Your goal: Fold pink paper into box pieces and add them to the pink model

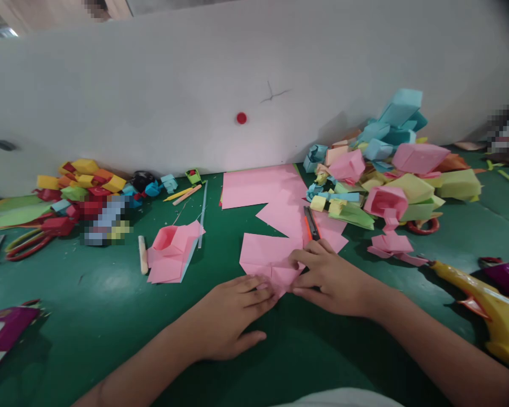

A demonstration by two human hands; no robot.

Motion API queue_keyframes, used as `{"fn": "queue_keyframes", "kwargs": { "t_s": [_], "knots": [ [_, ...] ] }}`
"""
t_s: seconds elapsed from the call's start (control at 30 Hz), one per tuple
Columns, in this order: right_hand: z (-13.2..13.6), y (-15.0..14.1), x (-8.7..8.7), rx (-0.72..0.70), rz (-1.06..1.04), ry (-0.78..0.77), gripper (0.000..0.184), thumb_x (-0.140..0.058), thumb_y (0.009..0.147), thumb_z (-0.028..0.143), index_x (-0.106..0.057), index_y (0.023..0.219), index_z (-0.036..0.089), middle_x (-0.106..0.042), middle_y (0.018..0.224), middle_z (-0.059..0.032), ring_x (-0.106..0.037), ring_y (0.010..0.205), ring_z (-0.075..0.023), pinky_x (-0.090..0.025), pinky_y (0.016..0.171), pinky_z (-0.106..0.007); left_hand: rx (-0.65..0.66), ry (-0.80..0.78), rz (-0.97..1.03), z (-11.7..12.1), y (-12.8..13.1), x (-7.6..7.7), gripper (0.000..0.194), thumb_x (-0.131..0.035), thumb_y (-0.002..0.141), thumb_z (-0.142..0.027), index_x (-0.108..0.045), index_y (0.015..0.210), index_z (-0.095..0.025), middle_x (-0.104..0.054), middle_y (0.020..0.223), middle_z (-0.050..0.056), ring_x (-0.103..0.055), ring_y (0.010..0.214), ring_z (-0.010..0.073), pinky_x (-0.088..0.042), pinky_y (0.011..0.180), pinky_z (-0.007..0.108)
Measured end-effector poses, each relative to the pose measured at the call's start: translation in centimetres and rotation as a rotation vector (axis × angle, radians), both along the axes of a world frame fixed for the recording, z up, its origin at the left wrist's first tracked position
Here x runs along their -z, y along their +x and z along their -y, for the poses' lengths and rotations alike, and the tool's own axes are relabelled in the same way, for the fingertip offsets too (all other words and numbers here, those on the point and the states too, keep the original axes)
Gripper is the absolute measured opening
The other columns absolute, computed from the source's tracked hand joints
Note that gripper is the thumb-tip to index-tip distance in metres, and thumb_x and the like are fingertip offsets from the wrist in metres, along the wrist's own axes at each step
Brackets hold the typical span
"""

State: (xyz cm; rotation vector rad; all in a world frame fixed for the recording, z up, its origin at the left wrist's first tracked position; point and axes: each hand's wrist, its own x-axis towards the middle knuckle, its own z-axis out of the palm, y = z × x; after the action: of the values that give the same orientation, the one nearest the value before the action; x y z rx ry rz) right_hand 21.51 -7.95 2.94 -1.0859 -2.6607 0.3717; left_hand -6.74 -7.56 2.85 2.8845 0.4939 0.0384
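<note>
A matte pink sheet of craft paper (pixel 261 247) lies on the green table (pixel 110 311), its far edge fairly straight. Crease lines show in its nearer half, where it narrows toward a point; that end is partly covered, so its folds are hard to make out.

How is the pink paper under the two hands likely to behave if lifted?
The pink paper would probably feel very light, since it looks like a thin sheet. Its visible creases suggest it would bend there first. With its broad far part spread on the green table, it should slide rather than roll.
</note>
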Motion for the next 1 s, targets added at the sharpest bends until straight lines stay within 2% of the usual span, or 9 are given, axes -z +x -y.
{"fn": "queue_keyframes", "kwargs": {
  "t_s": [0.27, 0.4, 0.5, 0.6, 0.67, 0.73, 0.77, 0.83, 1.0],
  "knots": [
    [-1.0, 2.5, -0.5, 0.134, 0.060, 0.014, 0.030, -0.057, 0.097, 0.032, -0.076, 0.075, 0.025, -0.064, 0.110, -0.0061, -0.050, 0.096, -0.0252, -0.032, 0.083, -0.046, -0.008, -0.004, 0.041, 0.0, -0.1, 0.1, 0.057, -0.052, 0.099, -0.043, -0.045, 0.151, -0.019, -0.051, 0.153, 0.007, -0.047, 0.141, 0.0279, -0.036, 0.120, 0.044],
    [-1.3, 3.5, -0.4, 0.191, 0.079, 0.062, 0.030, -0.056, 0.095, 0.028, -0.071, 0.070, 0.022, -0.065, 0.110, -0.0066, -0.051, 0.098, -0.0263, -0.031, 0.085, -0.049, -0.001, 0.002, 0.071, -0.2, -0.1, 0.2, 0.050, -0.051, 0.100, -0.040, -0.051, 0.146, -0.019, -0.059, 0.146, 0.007, -0.052, 0.137, 0.0273, -0.038, 0.118, 0.044],
    [-1.3, 3.7, -0.2, 0.180, 0.055, 0.094, 0.025, -0.055, 0.094, 0.023, -0.070, 0.074, 0.022, -0.066, 0.108, -0.0068, -0.053, 0.098, -0.0260, -0.032, 0.088, -0.050, -0.002, 0.019, 0.115, -0.4, -0.1, 0.3, 0.039, -0.050, 0.101, -0.037, -0.061, 0.133, -0.019, -0.066, 0.136, 0.006, -0.057, 0.129, 0.0260, -0.041, 0.114, 0.043],
    [-1.4, 3.7, 0.2, 0.183, 0.038, 0.115, 0.013, -0.059, 0.088, 0.021, -0.071, 0.091, 0.024, -0.064, 0.115, -0.0075, -0.052, 0.107, -0.0285, -0.034, 0.093, -0.051, -0.017, 0.046, 0.162, -0.6, -0.1, 0.6, 0.028, -0.049, 0.102, -0.037, -0.068, 0.110, -0.018, -0.073, 0.118, 0.008, -0.064, 0.110, 0.0240, -0.048, 0.100, 0.041],
    [-1.3, 3.6, 0.6, 0.201, 0.047, 0.111, 0.032, -0.063, 0.084, 0.020, -0.067, 0.114, 0.027, -0.059, 0.128, -0.0086, -0.049, 0.116, -0.0325, -0.035, 0.096, -0.053, -0.028, 0.064, 0.161, -0.7, -0.1, 0.8, 0.026, -0.050, 0.102, -0.038, -0.067, 0.101, -0.018, -0.072, 0.107, 0.008, -0.064, 0.101, 0.0227, -0.048, 0.092, 0.039],
    [-1.4, 3.5, 0.8, 0.192, 0.073, 0.108, 0.050, -0.064, 0.083, 0.019, -0.060, 0.131, 0.031, -0.054, 0.137, -0.0093, -0.045, 0.122, -0.0356, -0.036, 0.096, -0.055, -0.036, 0.074, 0.141, -0.7, -0.1, 0.9, 0.022, -0.050, 0.102, -0.035, -0.065, 0.105, -0.019, -0.071, 0.105, 0.007, -0.063, 0.100, 0.0221, -0.047, 0.092, 0.039],
    [-1.4, 3.4, 0.9, 0.177, 0.085, 0.111, 0.053, -0.063, 0.084, 0.018, -0.058, 0.134, 0.032, -0.053, 0.140, -0.0093, -0.044, 0.123, -0.0364, -0.036, 0.096, -0.056, -0.037, 0.073, 0.130, -0.7, -0.1, 0.9, 0.021, -0.049, 0.102, -0.032, -0.064, 0.109, -0.019, -0.071, 0.107, 0.007, -0.062, 0.101, 0.0217, -0.046, 0.093, 0.039],
    [-1.4, 3.3, 1.0, 0.142, 0.097, 0.129, 0.046, -0.059, 0.089, 0.017, -0.062, 0.131, 0.034, -0.054, 0.138, -0.0094, -0.044, 0.122, -0.0365, -0.037, 0.094, -0.056, -0.037, 0.070, 0.118, -0.7, -0.1, 0.7, 0.021, -0.048, 0.101, -0.025, -0.062, 0.115, -0.019, -0.070, 0.110, 0.006, -0.062, 0.102, 0.0208, -0.045, 0.096, 0.038],
    [-1.3, 3.1, 0.8, 0.032, 0.019, 0.184, 0.024, -0.056, 0.097, 0.019, -0.075, 0.104, 0.031, -0.061, 0.130, -0.0081, -0.048, 0.119, -0.0321, -0.038, 0.094, -0.051, -0.048, 0.092, 0.132, -1.2, -0.5, 0.4, 0.024, -0.044, 0.100, -0.014, -0.063, 0.115, -0.018, -0.070, 0.112, 0.006, -0.062, 0.105, 0.0200, -0.046, 0.099, 0.039]
  ]
}}
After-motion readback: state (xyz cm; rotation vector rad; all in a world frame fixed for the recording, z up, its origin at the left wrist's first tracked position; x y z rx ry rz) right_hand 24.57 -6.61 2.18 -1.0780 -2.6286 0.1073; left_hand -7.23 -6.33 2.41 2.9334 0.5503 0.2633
